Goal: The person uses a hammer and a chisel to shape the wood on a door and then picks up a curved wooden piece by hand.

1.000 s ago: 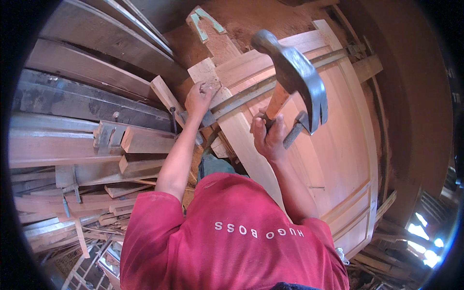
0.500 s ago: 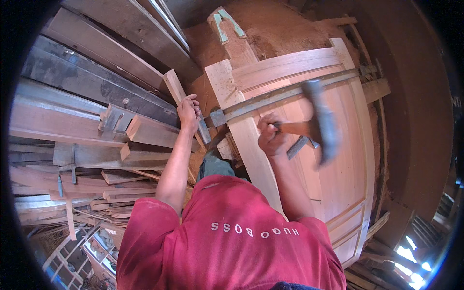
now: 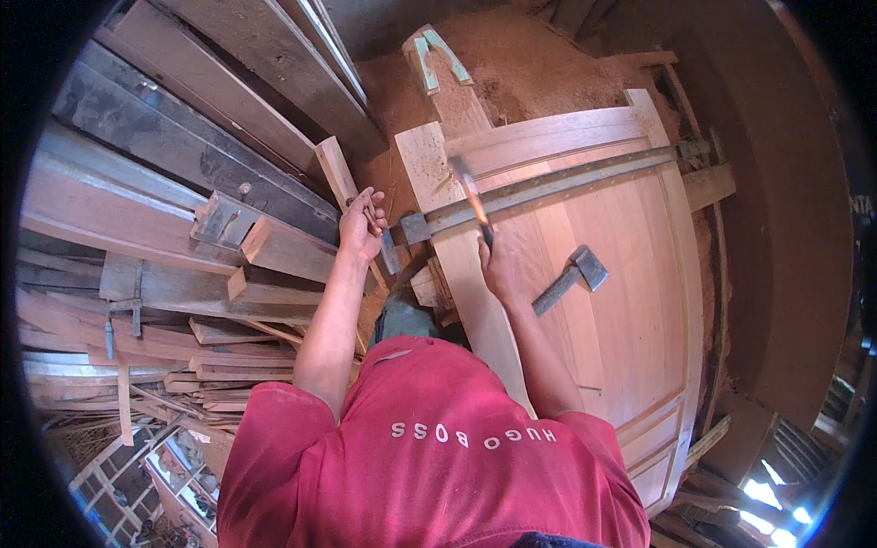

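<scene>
Right hand [image 3: 501, 265] holds a hammer with an orange-brown wooden shaft and dark grip [image 3: 476, 203] over a broad, pale wooden panel [image 3: 639, 301]

The right fingers close around the grip; the hammer's blurred head is above the panel's upper-left part. A long grey metal bar clamp [image 3: 566, 183] crosses the panel. The left hand [image 3: 358, 226] is left of the clamp's near end, beside a narrow pale wooden strip [image 3: 335, 169], fingers curled; whether they hold anything, I cannot tell. A dark metal hammer-like tool [image 3: 572, 276] lies on the panel, right of the right hand.
</scene>
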